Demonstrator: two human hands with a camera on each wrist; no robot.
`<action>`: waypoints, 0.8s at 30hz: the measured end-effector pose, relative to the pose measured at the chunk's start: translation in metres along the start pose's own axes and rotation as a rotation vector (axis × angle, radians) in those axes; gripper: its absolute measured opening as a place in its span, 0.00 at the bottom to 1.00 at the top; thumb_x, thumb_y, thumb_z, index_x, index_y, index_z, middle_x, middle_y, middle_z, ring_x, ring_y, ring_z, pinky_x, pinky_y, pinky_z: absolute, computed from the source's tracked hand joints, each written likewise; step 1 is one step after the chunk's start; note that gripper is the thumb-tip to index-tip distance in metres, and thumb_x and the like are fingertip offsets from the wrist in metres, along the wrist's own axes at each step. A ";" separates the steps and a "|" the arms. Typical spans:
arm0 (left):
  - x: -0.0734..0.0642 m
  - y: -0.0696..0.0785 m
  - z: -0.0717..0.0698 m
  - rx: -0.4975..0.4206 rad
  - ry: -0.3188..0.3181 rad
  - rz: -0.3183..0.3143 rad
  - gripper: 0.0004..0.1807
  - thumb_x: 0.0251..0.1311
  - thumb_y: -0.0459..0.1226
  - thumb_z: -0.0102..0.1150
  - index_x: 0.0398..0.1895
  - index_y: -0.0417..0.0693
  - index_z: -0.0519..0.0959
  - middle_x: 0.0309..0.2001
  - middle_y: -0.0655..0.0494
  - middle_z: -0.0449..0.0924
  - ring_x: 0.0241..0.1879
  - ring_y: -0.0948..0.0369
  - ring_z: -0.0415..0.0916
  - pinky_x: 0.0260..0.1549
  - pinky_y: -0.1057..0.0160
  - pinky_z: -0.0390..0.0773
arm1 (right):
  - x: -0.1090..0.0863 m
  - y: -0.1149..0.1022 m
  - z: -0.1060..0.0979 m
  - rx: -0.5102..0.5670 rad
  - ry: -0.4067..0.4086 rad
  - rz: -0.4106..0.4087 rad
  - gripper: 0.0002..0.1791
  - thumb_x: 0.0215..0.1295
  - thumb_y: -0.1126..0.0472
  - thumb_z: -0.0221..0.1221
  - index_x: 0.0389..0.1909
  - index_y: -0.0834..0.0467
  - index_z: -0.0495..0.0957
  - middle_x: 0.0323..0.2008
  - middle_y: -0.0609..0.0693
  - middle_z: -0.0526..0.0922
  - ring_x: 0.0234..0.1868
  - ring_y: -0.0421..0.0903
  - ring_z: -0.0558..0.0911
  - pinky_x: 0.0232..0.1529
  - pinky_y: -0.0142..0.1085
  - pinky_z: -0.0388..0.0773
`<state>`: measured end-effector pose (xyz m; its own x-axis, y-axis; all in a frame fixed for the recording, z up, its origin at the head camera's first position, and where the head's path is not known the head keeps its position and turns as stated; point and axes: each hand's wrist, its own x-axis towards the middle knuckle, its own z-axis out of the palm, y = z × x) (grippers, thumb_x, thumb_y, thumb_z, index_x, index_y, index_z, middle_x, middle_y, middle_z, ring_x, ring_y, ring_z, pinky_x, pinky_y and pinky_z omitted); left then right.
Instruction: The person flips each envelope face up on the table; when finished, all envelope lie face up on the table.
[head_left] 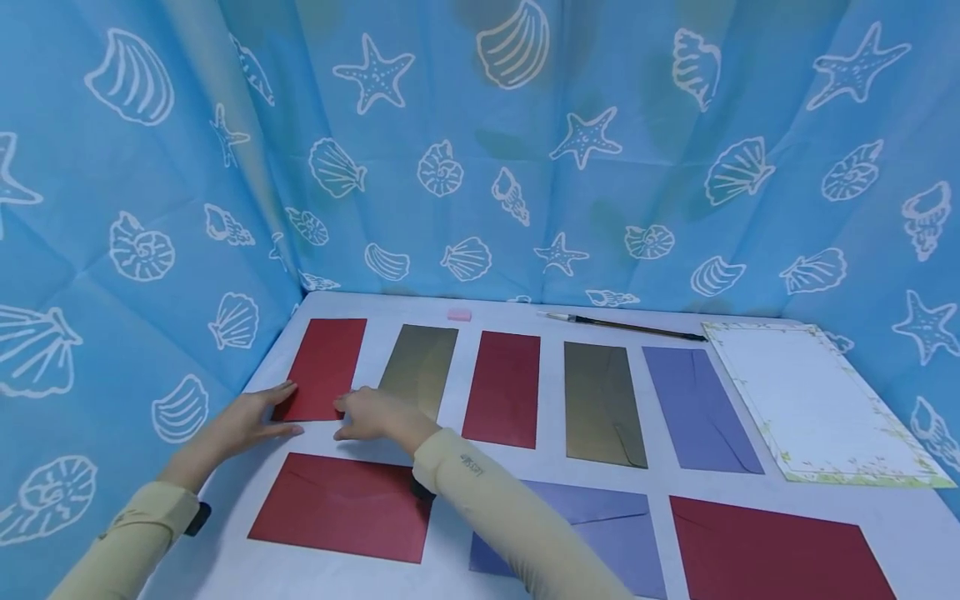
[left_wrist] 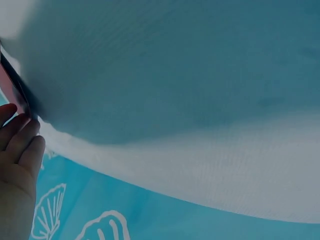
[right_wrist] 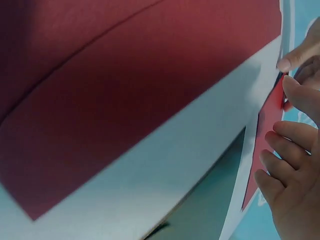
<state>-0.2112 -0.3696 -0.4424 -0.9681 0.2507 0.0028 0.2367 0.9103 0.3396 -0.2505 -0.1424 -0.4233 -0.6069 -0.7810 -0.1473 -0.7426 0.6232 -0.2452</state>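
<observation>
A red envelope point(head_left: 327, 358) lies upright at the far left of the table's back row, between my two hands. My left hand point(head_left: 251, 421) is at its lower left corner, fingertips on the left edge and thumb just below the bottom edge. My right hand point(head_left: 375, 415) touches the lower right corner. In the right wrist view, the right hand point(right_wrist: 297, 165) has its fingers spread along the red envelope point(right_wrist: 270, 120), thumb at the corner near the left hand. Loosely straight fingers of the left hand point(left_wrist: 17, 155) reach the envelope's edge in the left wrist view.
Gold point(head_left: 420, 362), red point(head_left: 504, 387), gold point(head_left: 600, 404) and purple point(head_left: 701, 408) envelopes continue the row. In front lie red point(head_left: 341, 508), purple point(head_left: 600, 517) and red point(head_left: 780, 550) ones. A pink block point(head_left: 459, 315), writing brush point(head_left: 637, 324) and flower-bordered sheet point(head_left: 817, 400) are behind and right.
</observation>
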 end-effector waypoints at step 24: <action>-0.001 0.011 0.000 -0.044 0.016 -0.298 0.42 0.65 0.53 0.56 0.62 0.19 0.62 0.60 0.20 0.61 0.57 0.28 0.63 0.45 0.41 0.77 | -0.002 -0.009 0.001 -0.029 -0.086 0.048 0.29 0.67 0.44 0.57 0.67 0.50 0.70 0.67 0.40 0.68 0.64 0.37 0.69 0.60 0.29 0.67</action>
<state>-0.2077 -0.3600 -0.4388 -0.9956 -0.0312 -0.0884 -0.0618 0.9276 0.3683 -0.2423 -0.1468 -0.4220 -0.6164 -0.7499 -0.2402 -0.7220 0.6600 -0.2078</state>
